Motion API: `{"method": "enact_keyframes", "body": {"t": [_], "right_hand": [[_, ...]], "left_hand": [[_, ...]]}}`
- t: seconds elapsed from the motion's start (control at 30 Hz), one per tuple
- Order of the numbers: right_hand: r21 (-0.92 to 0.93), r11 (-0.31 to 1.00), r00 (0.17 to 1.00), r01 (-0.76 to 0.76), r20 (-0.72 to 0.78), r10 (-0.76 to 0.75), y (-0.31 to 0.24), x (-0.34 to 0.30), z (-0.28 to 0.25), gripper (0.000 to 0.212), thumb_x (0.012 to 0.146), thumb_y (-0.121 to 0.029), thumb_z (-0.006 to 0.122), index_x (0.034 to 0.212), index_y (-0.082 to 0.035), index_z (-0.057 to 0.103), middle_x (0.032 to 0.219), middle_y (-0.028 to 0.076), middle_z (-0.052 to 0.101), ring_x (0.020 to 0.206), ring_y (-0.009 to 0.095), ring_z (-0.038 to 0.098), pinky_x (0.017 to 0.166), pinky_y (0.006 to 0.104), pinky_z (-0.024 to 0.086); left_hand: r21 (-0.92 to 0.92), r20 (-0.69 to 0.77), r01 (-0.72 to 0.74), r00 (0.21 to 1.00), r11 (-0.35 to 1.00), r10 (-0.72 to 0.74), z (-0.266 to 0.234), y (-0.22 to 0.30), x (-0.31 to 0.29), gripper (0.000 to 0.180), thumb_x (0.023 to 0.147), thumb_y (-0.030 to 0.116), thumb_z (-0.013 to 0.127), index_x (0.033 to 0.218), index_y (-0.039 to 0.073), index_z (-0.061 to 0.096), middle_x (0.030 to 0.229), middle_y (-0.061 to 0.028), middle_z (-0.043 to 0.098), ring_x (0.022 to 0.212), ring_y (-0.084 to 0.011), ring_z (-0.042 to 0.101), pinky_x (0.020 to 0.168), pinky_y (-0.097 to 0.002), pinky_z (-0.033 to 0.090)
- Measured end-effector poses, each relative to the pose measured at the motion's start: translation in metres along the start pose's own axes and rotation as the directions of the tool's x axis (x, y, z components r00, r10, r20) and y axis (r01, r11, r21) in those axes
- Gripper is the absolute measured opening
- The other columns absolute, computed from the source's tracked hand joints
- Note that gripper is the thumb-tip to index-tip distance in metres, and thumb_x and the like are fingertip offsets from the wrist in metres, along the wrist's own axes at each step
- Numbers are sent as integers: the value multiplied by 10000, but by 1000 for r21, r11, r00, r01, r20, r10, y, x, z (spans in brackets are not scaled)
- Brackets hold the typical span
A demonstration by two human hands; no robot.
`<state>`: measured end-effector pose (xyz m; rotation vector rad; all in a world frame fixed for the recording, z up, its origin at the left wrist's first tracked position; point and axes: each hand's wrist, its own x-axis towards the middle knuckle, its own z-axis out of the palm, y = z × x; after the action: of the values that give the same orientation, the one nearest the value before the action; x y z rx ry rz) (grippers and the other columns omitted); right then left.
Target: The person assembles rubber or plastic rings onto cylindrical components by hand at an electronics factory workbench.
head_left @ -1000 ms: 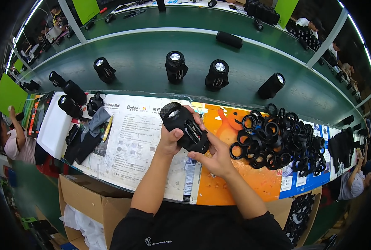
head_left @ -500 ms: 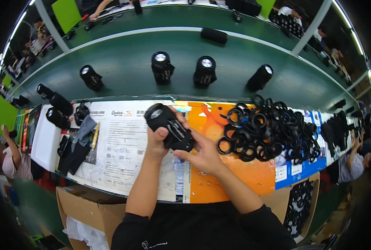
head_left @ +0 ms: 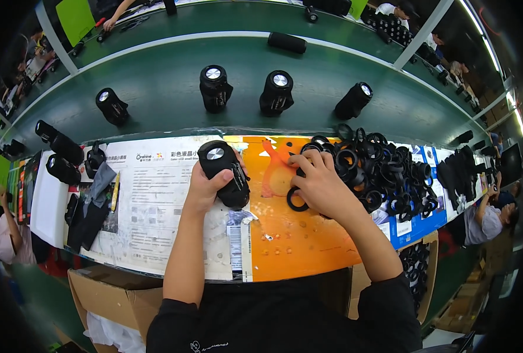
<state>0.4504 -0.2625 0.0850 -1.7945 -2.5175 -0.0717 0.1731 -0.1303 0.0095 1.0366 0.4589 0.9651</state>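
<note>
My left hand (head_left: 205, 187) is wrapped round a black cylindrical speaker (head_left: 233, 191), which tilts over the white printed sheet with its round silver end upward. To its right, my right hand (head_left: 323, 183) is at the near left side of a heap of black rings (head_left: 385, 170). Its fingers are bent and closed on a black ring, partly hidden under them. Another black ring (head_left: 297, 206) lies against the thumb side of that hand, on the orange printed sheet (head_left: 291, 247).
Several black speakers (head_left: 215, 94) stand on the green conveyor (head_left: 161, 88) beyond the bench; one lies on its side (head_left: 287, 42). Grey and black cloths (head_left: 99, 197) and more speakers (head_left: 64, 169) are at left. Cardboard boxes (head_left: 114, 288) sit below the bench edge. Other people work at both sides.
My right hand has let go of the speaker and moved right to the black rings. My left hand keeps the speaker, now turned more upright with its silver end showing.
</note>
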Motion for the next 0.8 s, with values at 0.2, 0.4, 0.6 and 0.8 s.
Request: {"method": "enact_keyframes", "body": {"t": [0.2, 0.4, 0.6, 0.8], "right_hand": [[257, 966, 1000, 6, -11, -3, -8, 25, -14, 218, 953, -195, 830, 1073, -79, 689, 1049, 98, 715, 1066, 332, 645, 1013, 444, 504], [69, 998, 977, -10, -214, 25, -20, 60, 21, 275, 976, -261, 832, 1072, -44, 692, 1011, 131, 729, 960, 334, 689, 858, 443, 575], [506, 862, 999, -44, 14, 43, 3, 54, 16, 221, 1000, -125, 793, 1189, -12, 807, 1235, 139, 711, 1139, 339, 725, 1016, 427, 595], [492, 871, 1000, -11, 7, 9, 15, 48, 23, 200, 971, -102, 812, 1148, -11, 824, 1245, 136, 704, 1130, 349, 730, 1013, 438, 597]], "left_hand": [[-63, 42, 12, 999, 998, -10, -5, 3, -2, 692, 878, 219, 956, 1421, 70, 554, 1178, -141, 763, 1056, -261, 780, 967, -434, 669], [-46, 49, 18, 999, 999, -16, -3, 2, 1, 752, 875, 207, 963, 1435, 91, 475, 1235, -179, 755, 1115, -301, 783, 989, -463, 671], [-29, 13, 44, 999, 999, -44, 0, 13, -7, 652, 957, 328, 863, 1443, 2, 576, 1234, -168, 761, 1104, -285, 787, 940, -431, 690], [-78, 43, 119, 992, 990, -116, 1, 8, -4, 609, 965, 329, 790, 1422, -17, 584, 1212, -176, 759, 1035, -291, 798, 838, -435, 714]]}}
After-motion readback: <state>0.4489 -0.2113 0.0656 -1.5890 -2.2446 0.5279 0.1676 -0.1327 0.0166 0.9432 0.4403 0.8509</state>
